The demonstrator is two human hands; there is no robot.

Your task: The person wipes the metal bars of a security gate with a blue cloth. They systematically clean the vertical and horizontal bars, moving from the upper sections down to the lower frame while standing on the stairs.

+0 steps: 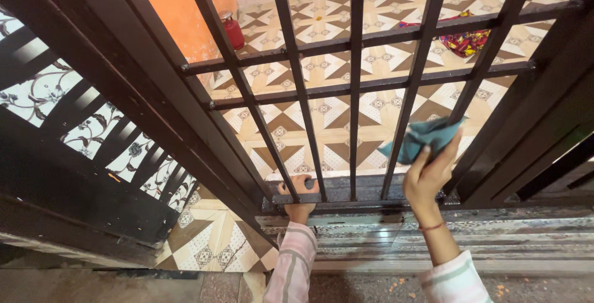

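The right hand (429, 176) pinches a crumpled teal cloth (422, 138) between thumb and fingers, holding it against a dark vertical bar of the metal gate (356, 86); the cloth is soft and folded, bunched at about 12 o'clock from the palm. A thin red thread circles the wrist, and a striped pale pink sleeve (456, 280) sits at 6 o'clock from it. At 9 o'clock from the right hand, the left hand (299, 192) is closed around the gate's bottom rail, fingers curled over the flat dark metal between two uprights, with a matching striped sleeve below it. The gate is made of slim dark-painted bars, round in section, crossed by two horizontal rails higher up. Beneath it runs a worn stone threshold (458, 241), grey and streaked. Beyond the bars lies a tiled floor (322, 111), glossy, with brown and cream triangles and small floral squares. At 12 o'clock from the left hand, far back by an orange wall (179, 6), stands a small red cylinder (233, 31) with a metal cap. At 1 o'clock from the right hand, a heap of red and yellow patterned fabric (464, 40) lies on the tiles. At 9 o'clock, a second dark grille (80, 154) covers white floral tiles.
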